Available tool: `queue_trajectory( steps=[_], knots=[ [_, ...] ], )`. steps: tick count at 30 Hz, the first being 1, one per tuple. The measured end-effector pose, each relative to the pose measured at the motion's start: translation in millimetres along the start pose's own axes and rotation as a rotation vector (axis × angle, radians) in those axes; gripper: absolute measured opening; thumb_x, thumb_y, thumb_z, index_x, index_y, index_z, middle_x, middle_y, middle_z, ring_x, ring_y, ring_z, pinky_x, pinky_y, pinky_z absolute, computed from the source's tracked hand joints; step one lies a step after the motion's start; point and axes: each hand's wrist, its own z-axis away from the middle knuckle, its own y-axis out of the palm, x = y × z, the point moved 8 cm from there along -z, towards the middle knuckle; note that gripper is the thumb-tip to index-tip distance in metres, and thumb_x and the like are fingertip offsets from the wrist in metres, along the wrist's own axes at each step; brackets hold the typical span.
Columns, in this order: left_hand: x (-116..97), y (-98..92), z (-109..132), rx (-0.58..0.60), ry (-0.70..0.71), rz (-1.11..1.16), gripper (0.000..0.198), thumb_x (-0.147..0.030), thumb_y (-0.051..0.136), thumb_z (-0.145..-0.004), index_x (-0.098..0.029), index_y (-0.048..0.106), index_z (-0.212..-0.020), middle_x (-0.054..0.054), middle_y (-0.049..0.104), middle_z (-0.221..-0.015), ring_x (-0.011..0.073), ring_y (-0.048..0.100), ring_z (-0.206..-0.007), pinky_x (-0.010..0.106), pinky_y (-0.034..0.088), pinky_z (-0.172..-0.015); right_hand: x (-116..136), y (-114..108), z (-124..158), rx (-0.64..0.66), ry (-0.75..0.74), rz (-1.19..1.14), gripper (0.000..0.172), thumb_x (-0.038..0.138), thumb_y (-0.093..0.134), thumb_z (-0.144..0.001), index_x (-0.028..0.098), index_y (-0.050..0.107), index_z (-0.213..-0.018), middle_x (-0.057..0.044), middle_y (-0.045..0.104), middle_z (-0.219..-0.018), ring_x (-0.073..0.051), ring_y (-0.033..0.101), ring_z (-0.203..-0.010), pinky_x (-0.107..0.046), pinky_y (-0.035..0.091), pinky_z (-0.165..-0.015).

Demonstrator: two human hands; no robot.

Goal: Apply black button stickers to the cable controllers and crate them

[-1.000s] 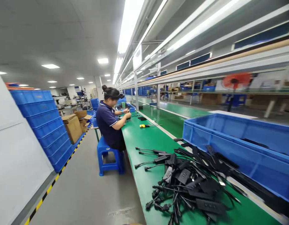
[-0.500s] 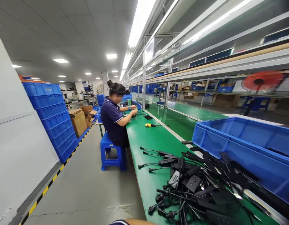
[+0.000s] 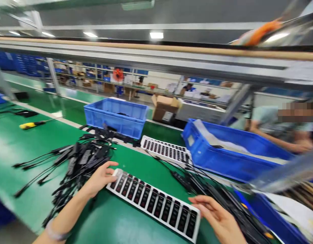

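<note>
We see a long white plastic tray (image 3: 153, 202) lying flat on the green bench top (image 3: 116, 223), slanting from upper left to lower right between the two hands. Its top is ribbed with close rows of narrow dark slots, some tinged red. Any print on it is too blurred to read.

The left hand (image 3: 100, 178) lies at the tray's left end, thumb lifted away from the fingers, fingertips touching the rounded corner; it is loose, not closed round anything. The right hand (image 3: 217, 218) is spread, palm half up, with its fingertips just at the tray's right corner and nothing held.

A tangled heap of black cabled adapters (image 3: 80, 159) sits beside the left hand. A second white slotted tray (image 3: 166, 150) lies further back, between two blue plastic crates (image 3: 116, 117).
</note>
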Motion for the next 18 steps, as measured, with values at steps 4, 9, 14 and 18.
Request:
queue_trajectory(
  steps=[4,9,14,18],
  knots=[
    [15.1,-8.3,-5.5,-0.075,-0.084,0.056,0.056,-0.030,0.070,-0.069,-0.018,0.048,-0.119,0.001,0.068,-0.084,0.0170,0.062,-0.071,0.028,0.043,-0.066,4.9,3.5,-8.2,0.055,-0.032,0.010,0.045,0.060,0.073,-0.068,0.017,0.074,-0.082,-0.015,0.074,-0.099,-0.027,0.071,-0.086,-0.034,0.060,-0.076],
    [16.6,-6.0,-5.7,-0.083,-0.084,0.095,0.052,-0.030,0.072,-0.067,-0.017,0.053,-0.113,0.001,0.068,-0.083,0.0160,0.061,-0.071,0.027,0.044,-0.066,-0.7,5.9,-3.8,0.030,-0.097,0.001,0.039,0.057,0.070,-0.073,0.019,0.076,-0.079,-0.016,0.069,-0.110,-0.028,0.069,-0.095,-0.032,0.060,-0.076],
    [10.6,-4.9,-4.3,-0.137,-0.064,0.079,0.047,-0.032,0.074,-0.064,-0.016,0.057,-0.105,0.002,0.068,-0.080,0.0153,0.061,-0.066,0.026,0.043,-0.062,-5.1,10.0,-6.1,0.111,-0.148,0.060,0.037,0.057,0.066,-0.077,0.021,0.075,-0.073,-0.015,0.069,-0.106,-0.029,0.066,-0.103,-0.032,0.060,-0.076],
    [8.3,-3.3,-5.7,-0.150,-0.047,0.045,0.044,-0.035,0.071,-0.064,-0.016,0.057,-0.102,0.002,0.067,-0.078,0.0150,0.061,-0.063,0.026,0.044,-0.060,-1.1,0.4,-10.4,0.053,-0.215,0.171,0.042,0.061,0.058,-0.081,0.021,0.070,-0.072,-0.014,0.068,-0.106,-0.029,0.065,-0.102,-0.034,0.057,-0.084]
  ],
)
